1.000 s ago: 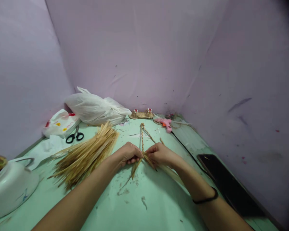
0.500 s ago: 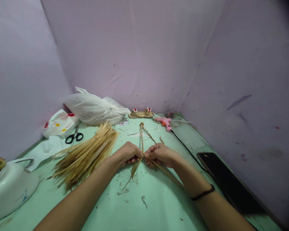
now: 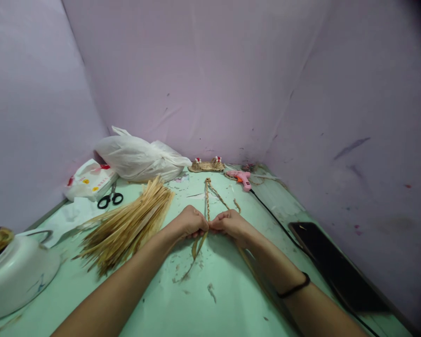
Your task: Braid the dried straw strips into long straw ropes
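Note:
A thin straw-coloured braid (image 3: pixel 207 199) runs away from me over the table, bending back at its far end. At its near end my left hand (image 3: pixel 192 222) is closed on the braid, and loose flat strands (image 3: pixel 195 250) hang below the fingers. My right hand (image 3: pixel 230 223) pinches the same end from the other side, fingertips almost touching the left ones. Another long strand (image 3: pixel 252 267) trails under my right wrist toward me. The fingers cover the working end itself. Left of my left hand lies a thick bundle of dry, flat plant strips (image 3: pixel 133 224).
Black-handled scissors (image 3: pixel 110 200), a white box (image 3: pixel 94 180) and a tied white plastic bag (image 3: pixel 143 159) lie at the left. Near the back wall are a woven piece (image 3: pixel 206 166) and a pink glue gun (image 3: pixel 242 179). A phone (image 3: pixel 337 267) lies right, a white pot (image 3: pixel 17 276) left.
My right hand's fingers have drawn in closer to my left hand. The strand under the right wrist has shifted, and the strands below my left hand hang differently.

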A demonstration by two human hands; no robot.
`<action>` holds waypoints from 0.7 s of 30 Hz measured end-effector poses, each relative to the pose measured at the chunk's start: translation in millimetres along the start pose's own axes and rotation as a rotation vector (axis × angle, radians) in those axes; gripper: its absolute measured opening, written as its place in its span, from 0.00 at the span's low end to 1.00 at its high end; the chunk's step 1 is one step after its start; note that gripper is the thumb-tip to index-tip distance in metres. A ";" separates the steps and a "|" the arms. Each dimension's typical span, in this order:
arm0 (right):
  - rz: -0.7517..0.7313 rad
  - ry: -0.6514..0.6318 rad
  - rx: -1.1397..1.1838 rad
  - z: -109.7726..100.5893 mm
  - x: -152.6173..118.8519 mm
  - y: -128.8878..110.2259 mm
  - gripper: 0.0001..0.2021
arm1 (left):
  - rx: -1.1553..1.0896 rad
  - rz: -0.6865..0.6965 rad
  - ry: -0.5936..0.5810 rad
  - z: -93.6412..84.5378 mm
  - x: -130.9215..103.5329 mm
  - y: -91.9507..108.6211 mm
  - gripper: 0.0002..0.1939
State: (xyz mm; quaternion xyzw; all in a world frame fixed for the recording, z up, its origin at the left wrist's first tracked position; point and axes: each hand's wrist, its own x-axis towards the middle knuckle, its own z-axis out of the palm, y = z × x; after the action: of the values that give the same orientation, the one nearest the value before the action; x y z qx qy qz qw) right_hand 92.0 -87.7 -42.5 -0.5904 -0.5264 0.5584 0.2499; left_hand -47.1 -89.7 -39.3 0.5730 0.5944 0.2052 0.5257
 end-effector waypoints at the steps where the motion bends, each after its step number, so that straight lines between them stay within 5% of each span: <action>1: 0.002 -0.012 0.024 0.2 -0.2 0.4 0.05 | 0.007 0.002 0.002 -0.6 -0.9 1.3 0.03; 12: 0.015 0.031 0.075 1.5 -0.7 1.9 0.03 | 0.048 0.046 -0.061 -5.2 -5.5 4.7 0.03; 17: 0.032 0.018 0.052 0.2 -0.6 1.2 0.03 | 0.174 -0.039 -0.064 -17.1 -12.7 11.8 0.03; 21: 0.063 -0.042 0.079 -0.5 -1.0 2.1 0.02 | 0.251 -0.009 -0.027 -4.8 -22.5 18.4 0.03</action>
State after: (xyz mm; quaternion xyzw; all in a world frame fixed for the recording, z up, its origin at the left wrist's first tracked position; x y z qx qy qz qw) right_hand 93.4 -89.2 -43.8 -0.5845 -0.4902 0.5986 0.2442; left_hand -47.4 -103.4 -13.2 0.6344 0.6107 0.1190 0.4587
